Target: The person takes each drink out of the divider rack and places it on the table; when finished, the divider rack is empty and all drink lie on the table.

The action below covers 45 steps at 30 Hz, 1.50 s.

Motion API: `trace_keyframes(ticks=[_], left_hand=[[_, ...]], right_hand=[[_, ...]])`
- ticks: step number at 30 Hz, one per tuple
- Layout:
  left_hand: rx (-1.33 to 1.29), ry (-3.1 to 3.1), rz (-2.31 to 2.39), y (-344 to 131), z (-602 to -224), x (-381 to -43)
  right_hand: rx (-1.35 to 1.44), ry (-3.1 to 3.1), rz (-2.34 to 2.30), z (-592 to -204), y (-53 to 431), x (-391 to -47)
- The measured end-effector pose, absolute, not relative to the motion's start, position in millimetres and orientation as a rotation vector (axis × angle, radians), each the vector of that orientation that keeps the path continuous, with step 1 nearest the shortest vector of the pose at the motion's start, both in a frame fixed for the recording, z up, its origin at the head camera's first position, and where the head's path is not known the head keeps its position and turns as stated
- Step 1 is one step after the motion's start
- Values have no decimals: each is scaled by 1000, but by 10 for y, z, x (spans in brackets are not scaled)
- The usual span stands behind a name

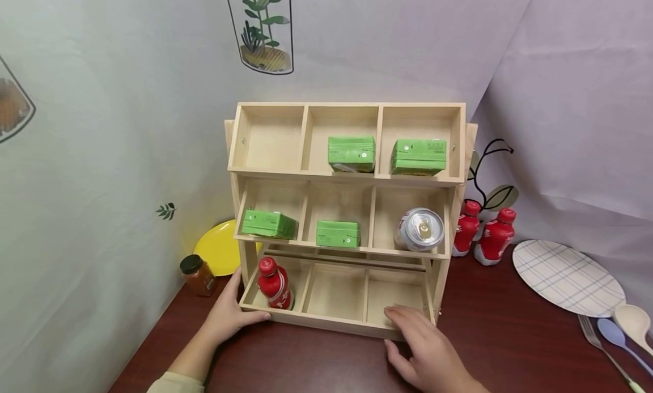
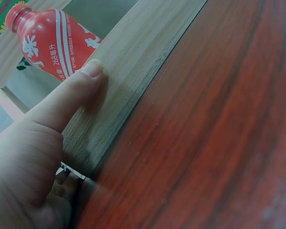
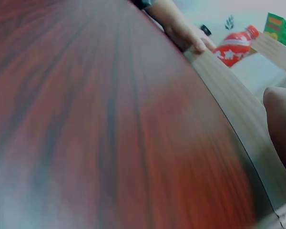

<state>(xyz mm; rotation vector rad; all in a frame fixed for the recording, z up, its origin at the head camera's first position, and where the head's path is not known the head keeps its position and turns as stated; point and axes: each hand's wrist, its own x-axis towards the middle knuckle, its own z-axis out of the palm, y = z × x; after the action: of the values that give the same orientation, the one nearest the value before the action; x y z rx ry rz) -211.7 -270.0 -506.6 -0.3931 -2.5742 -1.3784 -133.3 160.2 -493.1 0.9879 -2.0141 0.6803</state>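
Gripping the lower left corner of a three-tier wooden display rack (image 1: 331, 323), my left hand (image 1: 227, 313) lays its thumb along the bottom front board, with the other fingers round the side. The rack stands upright on a dark red wood-grain table (image 1: 316, 359), in front of me. My right hand (image 1: 425, 347) rests at the bottom tier's right end, fingers loosely extended over the front board, thumb spread apart, holding nothing.

Just beside my left thumb, a red plastic bottle (image 1: 275, 285) stands in the bottom left compartment. On the middle tier, green cartons sit left (image 1: 267, 224) and centre (image 1: 338, 234), with a silver drink can (image 1: 421, 229) at right. The top tier bears green cartons at centre (image 1: 351, 153) and right (image 1: 419, 156).

Left of the rack are a black-lidded jar (image 1: 200, 277) and a yellow plate (image 1: 218, 248); to the right, two red bottles (image 1: 495, 237), a checked oval plate (image 1: 567, 277), a fork (image 1: 602, 347) and two spoons (image 1: 612, 332).
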Motion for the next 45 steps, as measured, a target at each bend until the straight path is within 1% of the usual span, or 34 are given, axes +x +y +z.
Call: trace_keyframes(ticks=[13,24,37,45], left_hand=[[-410,-2579,-1352,-2717,-5073,-2115],[-396,-2571,-1364,-2708,-5062,-2114],[-459,-2554,-1347,-2701,-5035,-2103],[-421,-2569,-1352,-2706,-5048,-2107]], right_hand=[[1081,-1966,633,-4893,1106,-1377],[1035,-1949,602,-4893,851,-1539],[980,-1966,543,-4894,541,-1660],[947,-1907,551,-4880,313,-1723]])
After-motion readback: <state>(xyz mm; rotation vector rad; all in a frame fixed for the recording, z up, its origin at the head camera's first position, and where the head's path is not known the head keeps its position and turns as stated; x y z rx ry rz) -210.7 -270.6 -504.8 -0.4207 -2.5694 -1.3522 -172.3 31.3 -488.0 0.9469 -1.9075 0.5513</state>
